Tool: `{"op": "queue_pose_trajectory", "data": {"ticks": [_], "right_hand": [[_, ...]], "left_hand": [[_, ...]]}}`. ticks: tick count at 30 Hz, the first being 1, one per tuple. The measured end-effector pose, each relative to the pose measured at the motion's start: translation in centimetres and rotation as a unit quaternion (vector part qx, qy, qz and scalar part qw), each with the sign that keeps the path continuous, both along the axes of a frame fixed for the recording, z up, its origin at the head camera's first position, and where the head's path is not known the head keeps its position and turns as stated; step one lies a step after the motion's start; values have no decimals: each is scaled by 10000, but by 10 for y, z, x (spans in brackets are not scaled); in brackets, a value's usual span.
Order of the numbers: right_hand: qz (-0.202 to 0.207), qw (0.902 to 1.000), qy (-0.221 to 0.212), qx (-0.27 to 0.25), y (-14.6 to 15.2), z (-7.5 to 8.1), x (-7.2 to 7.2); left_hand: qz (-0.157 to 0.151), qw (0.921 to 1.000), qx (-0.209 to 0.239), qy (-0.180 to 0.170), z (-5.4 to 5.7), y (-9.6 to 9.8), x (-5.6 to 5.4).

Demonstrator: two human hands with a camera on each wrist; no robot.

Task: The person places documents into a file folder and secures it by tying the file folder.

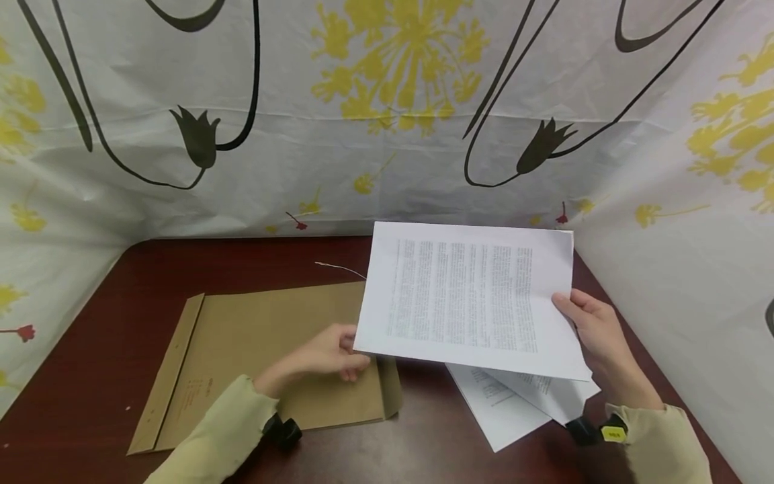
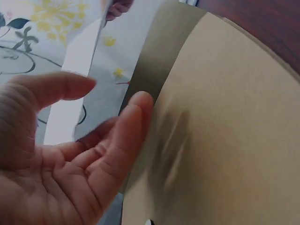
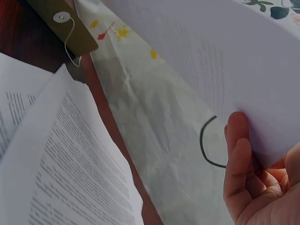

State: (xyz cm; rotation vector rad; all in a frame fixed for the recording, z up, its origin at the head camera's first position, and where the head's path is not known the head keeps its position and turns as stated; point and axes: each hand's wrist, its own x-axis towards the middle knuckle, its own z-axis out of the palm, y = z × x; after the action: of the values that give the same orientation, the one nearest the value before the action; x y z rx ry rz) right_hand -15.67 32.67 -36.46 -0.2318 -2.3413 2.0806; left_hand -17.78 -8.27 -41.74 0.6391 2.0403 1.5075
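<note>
A printed white sheet of paper (image 1: pixel 465 296) is held up above the table by my right hand (image 1: pixel 595 329), which pinches its right edge between thumb and fingers. The right wrist view shows those fingers (image 3: pixel 239 154) behind the sheet. My left hand (image 1: pixel 329 353) hovers over the right part of a brown paper envelope (image 1: pixel 278 336), beside the sheet's lower left corner. In the left wrist view its thumb and fingers are loosely bent and apart, with nothing gripped. More printed sheets (image 1: pixel 498 407) lie on the table beneath the raised one.
The envelope lies flat, its right flap (image 1: pixel 390 386) extending past its body. A white button with a string (image 3: pixel 61 17) is fixed to it. The dark red table (image 1: pixel 78 403) is bordered by a flower-patterned white cloth (image 1: pixel 290 154) behind and at both sides.
</note>
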Motion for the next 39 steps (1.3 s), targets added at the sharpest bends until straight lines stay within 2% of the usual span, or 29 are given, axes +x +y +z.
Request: {"op": "queue_pose_trajectory", "data": {"ticks": [2,4,7,12,15,17,20,22,27,32,35,39], "right_hand": [[47,10000,-15,69,5,1,1],[92,9999,29,54,10,2,2],[159,9996,190,-160,18,3,2],[195,9970,447,-600,26,5,2],[104,9971,521,-554,25,9,4],[5,9968,592,-546,23,12,5],[-129,9959,768,-465,18,15,7],[-173,9950,881,-427,15,15,7],[-185,9939,1079,-90,13,15,7],[-273,9899,1387,110,13,17,7],[-411,9885,1412,354,10,20,8],[-478,9868,1429,585,2,25,9]], "left_hand": [[55,9982,-471,355,1,3,2],[300,9902,-1148,739,3,7,5],[722,9644,-2123,1404,4,16,10],[1033,9168,-3061,2347,3,30,18],[1051,8993,-3395,2547,3,36,21],[997,8942,-3496,2613,1,39,21],[873,8979,-3454,2586,-2,41,21],[780,9084,-3318,2422,-3,42,20],[628,9409,-2787,1820,-5,41,21],[549,9601,-2205,1633,-4,36,24],[674,9661,-1910,1602,-4,33,26],[810,9665,-1760,1685,-4,32,27]]}}
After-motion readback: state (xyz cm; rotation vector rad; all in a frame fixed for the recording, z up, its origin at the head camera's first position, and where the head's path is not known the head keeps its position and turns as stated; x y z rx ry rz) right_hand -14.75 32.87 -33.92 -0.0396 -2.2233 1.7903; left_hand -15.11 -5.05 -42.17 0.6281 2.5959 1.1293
